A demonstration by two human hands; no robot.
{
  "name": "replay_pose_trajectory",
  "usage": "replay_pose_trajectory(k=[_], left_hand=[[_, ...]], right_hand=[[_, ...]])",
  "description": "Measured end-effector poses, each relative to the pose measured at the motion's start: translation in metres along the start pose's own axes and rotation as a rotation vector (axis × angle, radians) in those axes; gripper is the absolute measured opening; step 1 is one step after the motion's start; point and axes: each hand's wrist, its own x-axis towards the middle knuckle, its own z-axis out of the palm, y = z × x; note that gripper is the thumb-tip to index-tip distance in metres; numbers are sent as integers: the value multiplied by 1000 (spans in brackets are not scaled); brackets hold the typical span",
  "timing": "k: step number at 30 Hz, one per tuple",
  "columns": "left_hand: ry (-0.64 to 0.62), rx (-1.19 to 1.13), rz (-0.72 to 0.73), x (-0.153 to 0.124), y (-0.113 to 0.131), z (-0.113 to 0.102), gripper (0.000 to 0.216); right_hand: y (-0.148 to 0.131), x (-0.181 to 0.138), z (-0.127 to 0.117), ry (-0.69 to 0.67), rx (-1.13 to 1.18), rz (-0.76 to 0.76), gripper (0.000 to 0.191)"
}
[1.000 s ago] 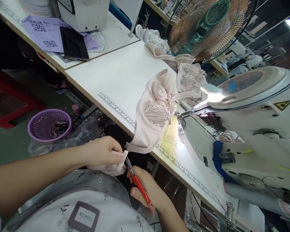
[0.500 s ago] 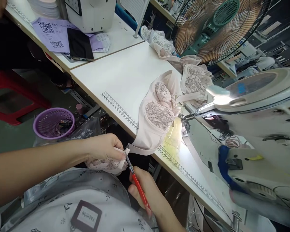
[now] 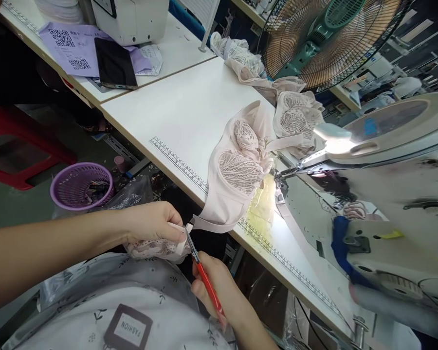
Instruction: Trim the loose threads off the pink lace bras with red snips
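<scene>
Your left hand (image 3: 155, 222) has its grip pinching the edge of a pale pink lace garment (image 3: 149, 249), held below the white wooden-edged counter (image 3: 175, 107). Just right, the red-handled metal scissors (image 3: 205, 276) sit in your right hand's (image 3: 221, 277) curled grip, blades at that edge. You seem to be trimming; the next move calls for steady cloth and blades clear of your thumb.

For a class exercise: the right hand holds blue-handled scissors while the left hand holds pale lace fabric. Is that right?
The handle colour is wrong: the head view shows red-handled scissors in the right hand; the left hand holds pale lace fabric.
</scene>
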Motion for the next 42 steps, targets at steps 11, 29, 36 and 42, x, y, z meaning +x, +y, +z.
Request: replay_pose_trajectory(k=[11, 29, 36, 42], left_hand=[[8, -33, -17, 0, 2, -1, 16], [115, 320, 349, -18, -3, -12, 28], [110, 161, 467, -22, -10, -18, 17], [378, 193, 586, -31, -15, -29, 15]], right_hand=[[18, 3, 16, 73, 36, 2, 48], [9, 17, 8, 453, 115, -158, 36], [11, 34, 2, 482, 42, -303, 31], [33, 50, 27, 480, -20, -248, 22]])
